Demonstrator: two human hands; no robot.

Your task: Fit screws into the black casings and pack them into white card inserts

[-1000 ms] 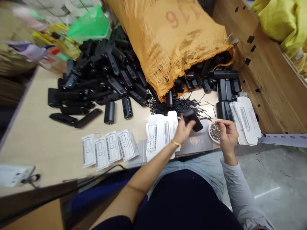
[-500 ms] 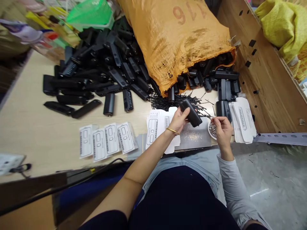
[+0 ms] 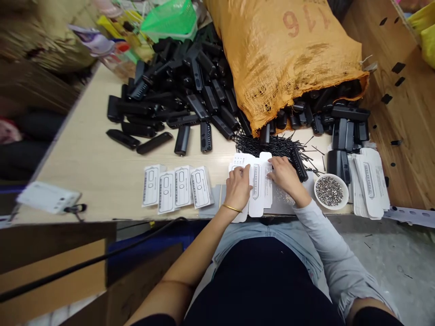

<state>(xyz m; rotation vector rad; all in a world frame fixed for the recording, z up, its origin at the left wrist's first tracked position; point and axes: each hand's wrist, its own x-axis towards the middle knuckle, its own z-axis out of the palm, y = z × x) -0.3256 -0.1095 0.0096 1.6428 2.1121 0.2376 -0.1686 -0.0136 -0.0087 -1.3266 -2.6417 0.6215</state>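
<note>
1. While both hands rest on the white card stack [image 3: 258, 188] at the counter's [image 3: 102, 172] near edge, I judge the packing well short of done: a big heap of loose black housings [image 3: 190, 90] lies at 11 o'clock from the stack, and more spill from the orange sack [image 3: 292, 59] at 1 o'clock.
2. My left hand [image 3: 238, 188] lies flat, fingers spread, pinning the cards; its grip closes on nothing.
3. My right hand [image 3: 284, 175] presses the top card, and a black housing [image 3: 298, 164] lies just beside its fingers; whether the grip closes on it I cannot tell.
4. Finished packs [image 3: 176, 186] at 9 o'clock: four, I think, overlapping.
5. One dish of small metal bits [image 3: 330, 191] at 3 o'clock, one further card pile [image 3: 370, 181] beyond it, and one scatter of thin black pins [image 3: 272, 145] at 12 o'clock.
</note>
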